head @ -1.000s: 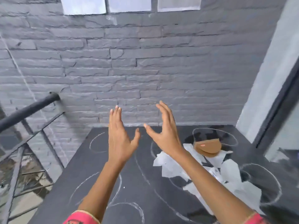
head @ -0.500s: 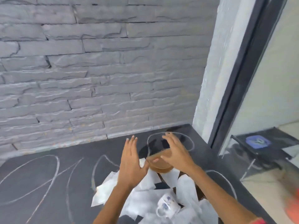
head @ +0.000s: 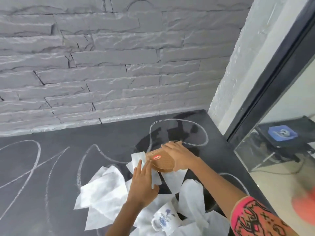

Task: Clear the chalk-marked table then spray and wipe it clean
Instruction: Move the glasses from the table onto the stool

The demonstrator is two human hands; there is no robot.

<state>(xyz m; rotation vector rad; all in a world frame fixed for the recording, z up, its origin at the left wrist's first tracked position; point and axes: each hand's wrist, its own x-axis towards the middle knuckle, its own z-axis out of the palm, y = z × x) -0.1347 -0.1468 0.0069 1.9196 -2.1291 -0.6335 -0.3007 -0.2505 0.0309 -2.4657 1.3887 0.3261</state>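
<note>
The black table point(head: 110, 138) carries white chalk loops point(head: 205, 133) and lines. On scattered white paper pieces point(head: 102, 189) near its right end lies a flat brown ribbed object point(head: 162, 161) with a red label. My right hand point(head: 180, 155) grips its right side, with the fingers laid over the far edge. The straight fingers of my left hand point(head: 142, 183) touch its left edge and rest on a paper strip. A white mug point(head: 162, 218) with a blue flower lies on its side among the papers, close to me.
A grey stone-brick wall point(head: 110, 74) runs along the table's far edge. At the right stands a dark-framed glass panel point(head: 265, 92), with a blue item point(head: 282, 132) on a dark stand behind it. A blurred orange shape point(head: 305, 206) shows at the right edge.
The view swung right and down toward the table's right end. Both hands dropped from mid-air onto the brown object; the right one now grips it and the left one touches its edge.
</note>
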